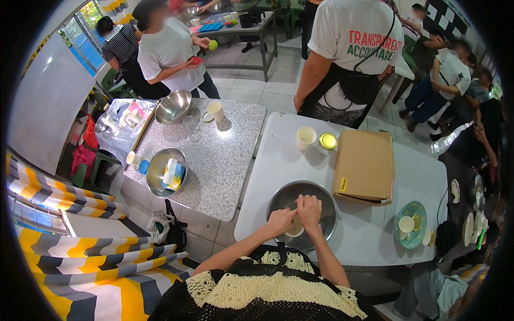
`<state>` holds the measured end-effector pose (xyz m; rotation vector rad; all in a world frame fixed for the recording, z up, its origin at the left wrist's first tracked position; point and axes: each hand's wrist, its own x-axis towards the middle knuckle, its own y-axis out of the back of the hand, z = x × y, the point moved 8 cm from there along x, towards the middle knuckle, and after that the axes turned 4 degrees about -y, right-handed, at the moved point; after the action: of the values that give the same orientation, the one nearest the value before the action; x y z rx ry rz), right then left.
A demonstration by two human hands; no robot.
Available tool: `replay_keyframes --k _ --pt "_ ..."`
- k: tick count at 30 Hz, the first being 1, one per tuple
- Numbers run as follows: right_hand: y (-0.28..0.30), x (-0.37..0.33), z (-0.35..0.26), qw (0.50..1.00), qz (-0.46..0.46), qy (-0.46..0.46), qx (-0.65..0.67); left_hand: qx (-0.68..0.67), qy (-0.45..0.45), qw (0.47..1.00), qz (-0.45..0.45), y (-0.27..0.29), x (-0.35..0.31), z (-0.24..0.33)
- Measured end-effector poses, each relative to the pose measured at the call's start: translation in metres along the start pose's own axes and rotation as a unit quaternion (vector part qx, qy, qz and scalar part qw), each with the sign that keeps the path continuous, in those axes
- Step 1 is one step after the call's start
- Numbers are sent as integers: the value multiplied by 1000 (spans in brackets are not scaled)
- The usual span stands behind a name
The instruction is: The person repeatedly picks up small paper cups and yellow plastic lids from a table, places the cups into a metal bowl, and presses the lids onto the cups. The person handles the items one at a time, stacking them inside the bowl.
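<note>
A wide steel bowl (pixel 330 214) stands near the front edge of the white table. Over it my left hand (pixel 281 221) and my right hand (pixel 309 210) meet, both with curled fingers. Whatever they pinch between them is hidden by the fingers. Below the hands, inside the bowl, a pale round thing (pixel 294 230) shows in part; I cannot tell whether it is a cup or loose contents. Beyond the bowl are a cream paper cup (pixel 306 138) and a glass jar with a yellow lid (pixel 327 142).
A cardboard box (pixel 364 165) sits right of the bowl, and a green patterned plate (pixel 409 241) with small cups farther right. The speckled table (pixel 225 176) at left carries two steel bowls (pixel 173 107) and a mug (pixel 215 112). People stand beyond both tables.
</note>
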<state>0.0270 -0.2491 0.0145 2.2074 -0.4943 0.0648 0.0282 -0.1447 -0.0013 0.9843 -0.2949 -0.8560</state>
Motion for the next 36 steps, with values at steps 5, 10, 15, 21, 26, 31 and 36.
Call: replay_keyframes --k 5,10,15,21,26,31,36 --pt "2 0 -2 1000 -2 2 -1 -1 -5 1000 6 1 -1 1" --pt "2 0 -4 1000 1 2 -5 2 -4 1000 5 -2 0 -1" --pt "2 1 -3 1000 0 6 -9 -3 0 1000 7 2 0 1" --pt "2 1 -4 1000 0 5 -6 -2 -4 1000 14 4 -1 2" --pt "1 1 -3 1000 -3 5 -8 -2 0 1000 -1 3 0 3" --pt "0 1 -1 1000 -3 -2 -5 -1 1 1000 -5 3 -1 2" --pt "0 0 -1 1000 0 2 2 -3 0 1000 3 2 -1 2"
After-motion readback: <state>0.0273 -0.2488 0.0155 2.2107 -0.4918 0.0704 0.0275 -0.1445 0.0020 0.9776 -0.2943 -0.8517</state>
